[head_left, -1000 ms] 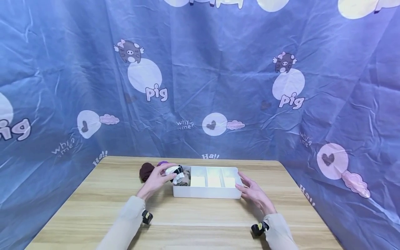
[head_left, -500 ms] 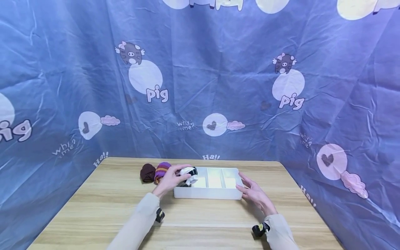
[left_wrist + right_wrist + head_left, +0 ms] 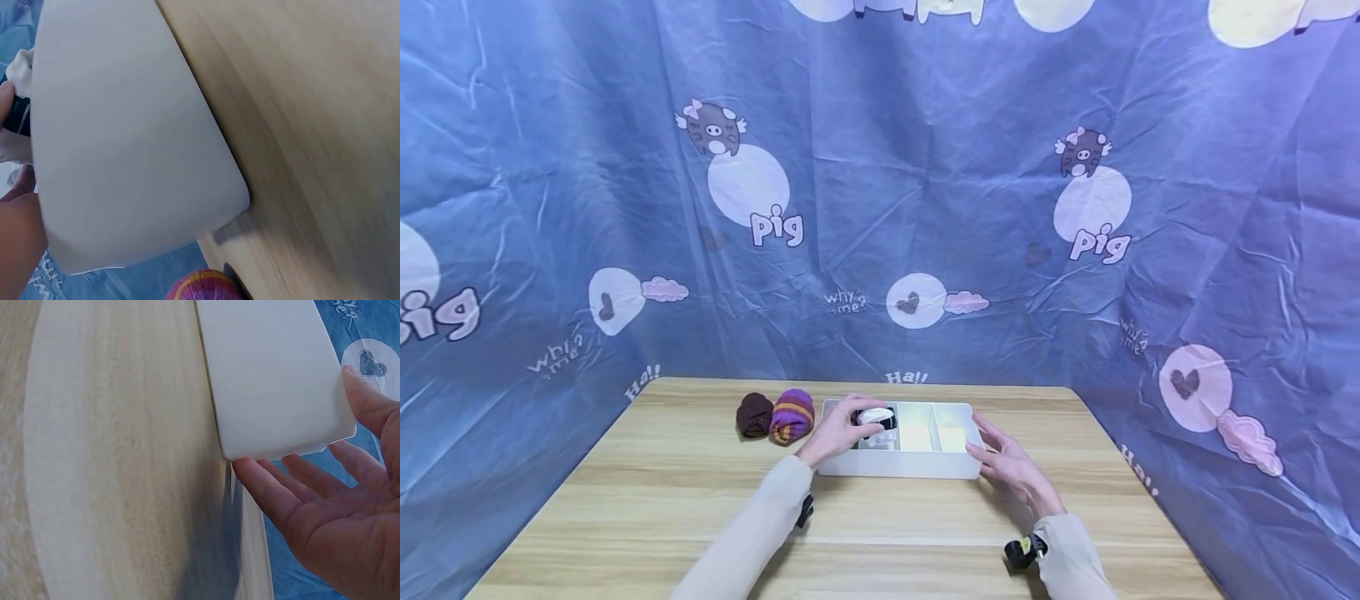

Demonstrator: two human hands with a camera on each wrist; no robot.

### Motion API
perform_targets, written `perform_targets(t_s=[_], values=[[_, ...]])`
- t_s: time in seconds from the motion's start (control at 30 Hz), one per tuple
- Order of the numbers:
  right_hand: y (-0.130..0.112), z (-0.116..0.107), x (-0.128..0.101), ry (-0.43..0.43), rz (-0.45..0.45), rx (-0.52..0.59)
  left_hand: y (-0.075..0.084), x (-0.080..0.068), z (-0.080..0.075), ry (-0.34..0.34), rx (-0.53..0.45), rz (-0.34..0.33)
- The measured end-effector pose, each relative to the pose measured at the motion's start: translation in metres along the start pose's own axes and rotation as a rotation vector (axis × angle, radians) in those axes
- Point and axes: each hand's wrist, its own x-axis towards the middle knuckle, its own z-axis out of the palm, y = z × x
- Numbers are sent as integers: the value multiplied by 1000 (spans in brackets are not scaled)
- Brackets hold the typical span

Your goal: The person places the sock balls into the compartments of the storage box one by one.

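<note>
My left hand (image 3: 838,431) grips a balled white-and-black pair of socks (image 3: 877,418) down in the second compartment from the left of a white divided box (image 3: 901,464). In the left wrist view, the black band of the socks (image 3: 19,117) shows between thumb and fingers, and the box's front wall (image 3: 131,144) hides the rest. My right hand (image 3: 1011,462) holds the box's right end. In the right wrist view its thumb is at the rim of the box (image 3: 275,375) and its fingertips (image 3: 244,467) touch the end wall. The leftmost compartment is mostly hidden behind my left hand.
Left of the box, a dark brown balled pair of socks (image 3: 755,416) lies beside a purple-and-orange striped pair (image 3: 792,417) on the wooden table (image 3: 880,533). Blue patterned fabric (image 3: 880,183) stands behind the table and along its sides.
My left hand has carried the white-and-black socks rightward, from over the leftmost compartment into the second one. The striped pair has come into full view. The right hand stays at the box's end.
</note>
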Motion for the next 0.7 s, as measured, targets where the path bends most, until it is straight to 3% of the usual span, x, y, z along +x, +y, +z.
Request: perform_targets(t_s=[0.27,0.4,0.7], values=[[-1,0,-1,0,-2,-4,-3,4,6,-33,142,-7],[-2,0,-2,3,-3,-11,-4,3,10,-26,197,29],[-3,0,-3,0,5,-10,-4,2,14,-10,221,69]])
